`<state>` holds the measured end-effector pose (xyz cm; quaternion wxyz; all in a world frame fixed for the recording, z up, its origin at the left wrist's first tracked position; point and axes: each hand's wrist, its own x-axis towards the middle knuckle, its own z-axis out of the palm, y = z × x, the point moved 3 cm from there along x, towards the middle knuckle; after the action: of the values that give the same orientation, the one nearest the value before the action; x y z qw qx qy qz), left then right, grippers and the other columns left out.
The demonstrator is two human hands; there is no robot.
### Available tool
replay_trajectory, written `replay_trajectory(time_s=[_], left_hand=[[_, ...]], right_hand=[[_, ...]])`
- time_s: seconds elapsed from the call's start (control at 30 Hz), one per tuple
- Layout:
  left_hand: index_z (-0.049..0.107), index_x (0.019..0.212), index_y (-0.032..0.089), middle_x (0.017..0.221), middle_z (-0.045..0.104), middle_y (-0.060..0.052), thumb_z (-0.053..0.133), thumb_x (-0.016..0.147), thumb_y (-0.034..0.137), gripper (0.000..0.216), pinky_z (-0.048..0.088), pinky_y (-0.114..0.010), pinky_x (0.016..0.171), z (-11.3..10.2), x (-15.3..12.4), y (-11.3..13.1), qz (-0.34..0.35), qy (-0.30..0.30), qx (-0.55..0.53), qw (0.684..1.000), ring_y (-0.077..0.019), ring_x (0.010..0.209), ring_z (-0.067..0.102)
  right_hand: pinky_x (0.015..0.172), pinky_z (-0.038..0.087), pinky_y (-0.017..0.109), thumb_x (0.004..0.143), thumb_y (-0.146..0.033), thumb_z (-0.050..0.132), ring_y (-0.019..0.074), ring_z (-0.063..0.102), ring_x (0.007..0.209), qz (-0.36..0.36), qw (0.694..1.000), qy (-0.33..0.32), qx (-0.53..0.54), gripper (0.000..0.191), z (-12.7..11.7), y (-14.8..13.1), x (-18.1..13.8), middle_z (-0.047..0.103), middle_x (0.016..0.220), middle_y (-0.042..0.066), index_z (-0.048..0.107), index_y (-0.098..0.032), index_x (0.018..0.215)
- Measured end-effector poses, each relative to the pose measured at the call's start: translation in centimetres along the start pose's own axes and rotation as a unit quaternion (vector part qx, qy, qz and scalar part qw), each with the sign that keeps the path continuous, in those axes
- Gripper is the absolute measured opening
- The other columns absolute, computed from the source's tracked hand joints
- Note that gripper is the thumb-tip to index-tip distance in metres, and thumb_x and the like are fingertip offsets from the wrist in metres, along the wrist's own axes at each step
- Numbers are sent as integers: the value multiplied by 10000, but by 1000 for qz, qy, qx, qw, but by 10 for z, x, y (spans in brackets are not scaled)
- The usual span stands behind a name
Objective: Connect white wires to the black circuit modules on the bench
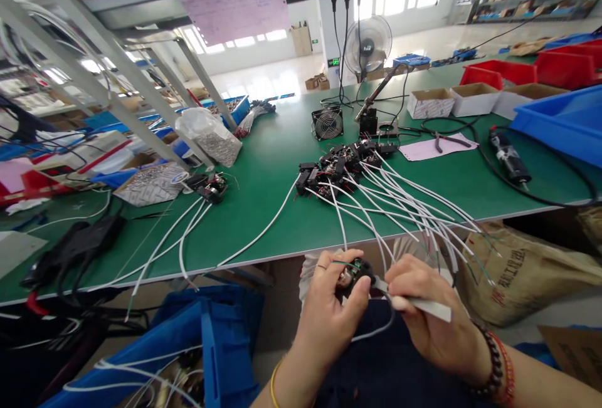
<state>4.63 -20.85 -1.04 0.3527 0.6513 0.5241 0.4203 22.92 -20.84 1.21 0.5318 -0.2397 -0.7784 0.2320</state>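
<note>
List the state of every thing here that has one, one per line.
Left hand: closed around small black socket part.
Right hand: gripping white-handled tool, tip at the part.
Pile of black socket parts with white cables: lying loose on green table.
Small black square fan: standing upright.
Soldering iron: resting tilted in stand.

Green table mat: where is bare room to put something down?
Bare green table mat lies between the clear plastic bag of parts and the pile of black switches with white cables. That pile's cables crowd the right front edge.
</note>
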Motion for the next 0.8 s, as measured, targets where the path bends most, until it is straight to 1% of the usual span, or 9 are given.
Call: replay_trajectory(time_s=[0.2,0.37,0.43,0.5,0.57,0.6,0.63,0.67,0.8], left_hand=[[739,1270,232,1105,687,-81,640,969,383,351,510,-401,942,1,0,0,-15,3,17,1000,-271,1035,675],[740,1241,215,1144,681,-97,642,966,370,330,504,-420,983,0,2,-1,-28,13,23,999,-284,1091,668],[737,1256,228,1136,678,-87,639,979,376,329,503,-408,973,0,0,-2,-20,7,10,1000,-272,1073,662],[723,1293,251,1132,675,-73,626,997,419,354,503,-390,957,0,-2,-2,13,-19,-34,999,-262,1060,652],[707,1329,271,1144,672,-65,615,1009,476,390,501,-377,951,1,-5,-1,51,-49,-77,995,-262,1076,641],[702,1338,275,1149,670,-64,614,1012,491,401,498,-372,950,1,-6,-1,60,-56,-85,993,-263,1085,637],[701,1340,276,1146,667,-63,615,1015,492,400,494,-368,946,1,-6,-1,60,-58,-84,993,-261,1081,635],[704,1337,274,1140,662,-63,616,1017,480,391,490,-366,942,0,-6,-1,51,-53,-75,994,-257,1071,635],[716,1310,244,1153,649,-79,624,1004,422,366,485,-385,969,0,-4,-3,7,-29,-33,999,-262,1077,640]], right_hand=[[645,495,292,1207,-298,387,175,603,689,74,996,29,-28,259,2,9,0,610,829,12,545,-233,1012],[731,507,324,1181,-278,465,203,620,774,-10,999,-31,-31,208,7,6,0,668,887,52,597,-215,1033],[718,500,314,1175,-334,505,198,624,760,62,997,14,41,245,6,13,0,674,878,51,622,-217,995],[619,472,282,1145,-466,563,179,584,648,226,948,55,215,340,10,28,-3,641,775,27,623,-216,923],[511,410,245,1085,-594,618,154,494,524,376,845,56,376,442,19,40,-8,559,642,-13,601,-212,863],[488,388,232,1052,-635,648,143,456,495,414,806,51,420,474,23,43,-10,527,609,-28,590,-212,845],[486,386,227,1033,-655,666,139,448,494,422,795,54,433,491,23,44,-10,520,606,-31,583,-212,839],[501,399,228,1041,-651,661,140,462,514,406,811,72,416,485,21,44,-11,534,631,-26,584,-213,847],[618,477,268,1172,-462,510,169,567,663,215,948,111,208,339,3,24,-7,611,808,11,617,-232,947]])
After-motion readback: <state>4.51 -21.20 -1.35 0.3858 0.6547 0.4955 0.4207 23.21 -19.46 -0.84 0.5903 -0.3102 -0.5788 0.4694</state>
